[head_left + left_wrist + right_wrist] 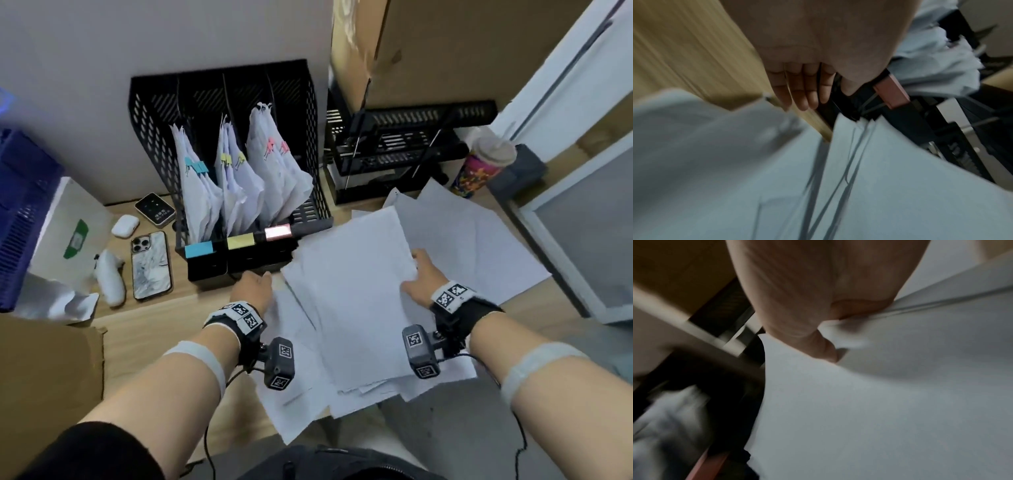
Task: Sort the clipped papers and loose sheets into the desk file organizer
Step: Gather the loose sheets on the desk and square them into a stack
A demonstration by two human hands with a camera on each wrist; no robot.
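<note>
Head view shows our right hand [416,279] pinching loose sheets [349,291] beside the organizer [308,102], left hand [253,286] relaxed, so we risk them fanning and sliding off the desk [164,325].

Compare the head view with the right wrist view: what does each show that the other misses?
Head view only: the black mesh desk file organizer with blue, yellow and pink labels holding clipped papers, the left hand, two phones and a colourful lidded cup.

Right wrist view only: the thumb pinching and creasing the sheet's edge.

Both: the right hand gripping the loose white paper sheets.
</note>
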